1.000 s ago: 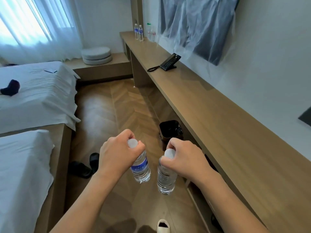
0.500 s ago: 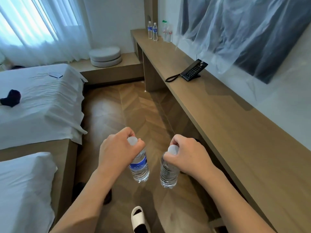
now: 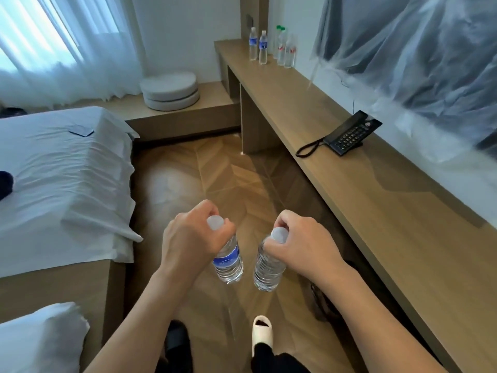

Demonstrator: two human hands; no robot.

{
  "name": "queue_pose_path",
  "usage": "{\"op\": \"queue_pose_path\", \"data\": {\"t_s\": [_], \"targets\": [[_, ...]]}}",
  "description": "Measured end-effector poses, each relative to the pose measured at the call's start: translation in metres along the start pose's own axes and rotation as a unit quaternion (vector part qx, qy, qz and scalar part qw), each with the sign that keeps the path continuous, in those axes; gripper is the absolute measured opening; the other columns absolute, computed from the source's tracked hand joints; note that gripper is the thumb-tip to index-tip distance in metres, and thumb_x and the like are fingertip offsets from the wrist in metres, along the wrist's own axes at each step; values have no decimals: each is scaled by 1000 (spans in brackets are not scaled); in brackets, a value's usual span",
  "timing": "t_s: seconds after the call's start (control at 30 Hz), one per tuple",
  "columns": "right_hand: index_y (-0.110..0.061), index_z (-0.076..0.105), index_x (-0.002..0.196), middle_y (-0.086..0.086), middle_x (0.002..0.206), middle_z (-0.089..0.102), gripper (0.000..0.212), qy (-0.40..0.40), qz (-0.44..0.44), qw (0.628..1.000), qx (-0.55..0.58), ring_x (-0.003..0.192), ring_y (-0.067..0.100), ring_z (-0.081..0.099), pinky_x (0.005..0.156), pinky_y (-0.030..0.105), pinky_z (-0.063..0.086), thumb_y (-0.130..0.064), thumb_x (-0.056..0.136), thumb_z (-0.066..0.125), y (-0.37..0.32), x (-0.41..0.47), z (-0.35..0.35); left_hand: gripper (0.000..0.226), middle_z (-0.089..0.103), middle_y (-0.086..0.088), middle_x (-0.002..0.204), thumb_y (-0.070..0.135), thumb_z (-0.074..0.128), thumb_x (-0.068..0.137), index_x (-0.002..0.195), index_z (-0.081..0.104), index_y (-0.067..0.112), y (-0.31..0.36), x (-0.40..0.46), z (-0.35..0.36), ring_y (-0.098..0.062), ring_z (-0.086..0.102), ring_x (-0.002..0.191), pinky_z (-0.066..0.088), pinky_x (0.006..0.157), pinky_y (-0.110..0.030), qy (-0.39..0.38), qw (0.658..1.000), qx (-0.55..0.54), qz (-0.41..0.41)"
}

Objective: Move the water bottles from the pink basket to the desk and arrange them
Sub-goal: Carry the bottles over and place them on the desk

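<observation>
Here the left hand (image 3: pixel 189 238) grips a blue-labelled bottle (image 3: pixel 228 261) by its neck, fingers curled under the white cap, and the right hand (image 3: pixel 304 247) grips a clear bottle (image 3: pixel 267 267) the same way. Both bottles hang upright over the wooden floor (image 3: pixel 215 179), near each other but apart. The long desk (image 3: pixel 376 211) runs along the right, with a black phone (image 3: pixel 349 133) on it and four more bottles (image 3: pixel 271 47) standing together at its far end.
</observation>
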State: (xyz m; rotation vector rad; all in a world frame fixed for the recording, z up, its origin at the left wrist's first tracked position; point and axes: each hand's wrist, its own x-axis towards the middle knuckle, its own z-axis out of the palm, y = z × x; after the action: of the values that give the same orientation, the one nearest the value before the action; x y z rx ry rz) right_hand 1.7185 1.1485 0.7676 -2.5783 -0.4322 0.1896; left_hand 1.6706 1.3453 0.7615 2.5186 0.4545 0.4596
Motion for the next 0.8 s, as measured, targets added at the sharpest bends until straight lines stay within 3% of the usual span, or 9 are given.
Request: {"op": "queue_pose_path", "data": {"t_s": [0.17,0.33,0.5,0.67,0.8], "targets": [[-28,51,81,-9,74,60,27,-23,-38,999,-16,65,9,58,54,24,44,-51,73,63,-5,114,13,17,53,5,57,41,66,75,77,57,27,-20,99,28,-22,53,61,36,59,-30,-3,999,27,-36],[-28,51,88,-11,76,59,27,-34,-68,997,-25,67,10,60,62,24,53,-51,78,61,-14,222,5,18,55,7,56,45,63,71,77,58,28,-33,203,42,-21,56,58,44,58,-30,7,998,31,-44],[-30,50,89,-12,77,57,27,-31,-83,996,-23,67,8,59,57,16,46,-52,80,62,-24,320,-3,15,54,10,57,42,64,73,77,58,28,-34,299,52,-14,54,56,37,56,-27,20,999,30,-38],[-29,52,87,-11,76,58,27,-25,-73,997,-20,67,9,59,59,20,51,-52,78,63,-34,418,1,15,48,10,52,39,66,74,75,59,27,-53,395,68,-13,50,53,35,57,-27,30,998,31,-44],[-29,52,82,-11,72,57,27,-14,-60,998,-18,63,7,58,56,18,46,-51,76,65,-47,502,12,16,54,9,57,41,65,74,74,59,25,-74,475,85,-13,54,56,33,51,-24,23,999,23,-36]]}}
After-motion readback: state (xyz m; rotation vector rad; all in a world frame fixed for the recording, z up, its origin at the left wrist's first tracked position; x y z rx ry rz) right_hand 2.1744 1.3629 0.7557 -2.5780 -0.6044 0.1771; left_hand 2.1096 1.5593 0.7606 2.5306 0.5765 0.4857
